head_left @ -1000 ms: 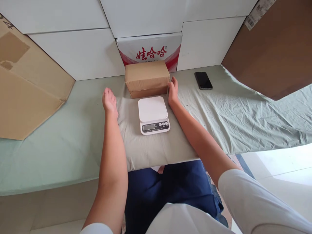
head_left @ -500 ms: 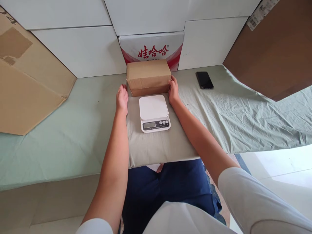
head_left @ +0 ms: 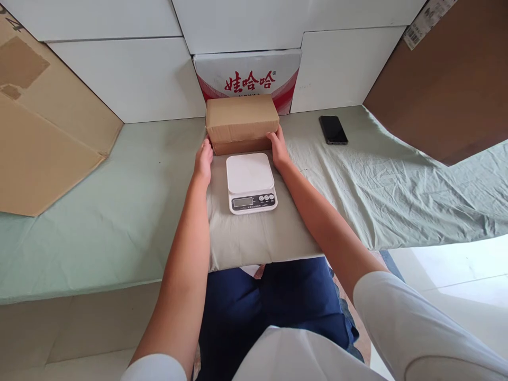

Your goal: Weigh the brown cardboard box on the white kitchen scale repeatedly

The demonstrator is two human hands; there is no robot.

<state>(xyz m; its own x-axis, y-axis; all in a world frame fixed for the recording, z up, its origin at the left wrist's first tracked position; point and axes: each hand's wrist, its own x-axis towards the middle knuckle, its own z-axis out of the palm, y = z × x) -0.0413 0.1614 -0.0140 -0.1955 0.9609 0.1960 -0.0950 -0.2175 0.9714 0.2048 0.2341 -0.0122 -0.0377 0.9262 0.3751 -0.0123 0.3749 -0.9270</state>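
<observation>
A small brown cardboard box [head_left: 243, 119] stands on the cloth-covered table, against the printed carton behind it. My left hand [head_left: 203, 160] presses on the box's left side near its lower front corner. On the other side my right hand [head_left: 280, 149] grips the right end, thumb on the front face and fingers along the side, partly hidden. Between my forearms, just in front of the box, lies a white digital kitchen scale [head_left: 251, 175]. Its platform is bare and its display looks blank.
A black smartphone [head_left: 333, 130] lies right of the box. Large brown cardboard sheets or boxes stand at the left [head_left: 51, 132] and right [head_left: 432, 90]. White panels and a carton with red lettering [head_left: 250, 74] form the back. The green tablecloth [head_left: 119, 211] is wrinkled at right.
My left hand has moved inward against the box's left side. My right thumb has come round onto the front face. The box and scale stay in place.
</observation>
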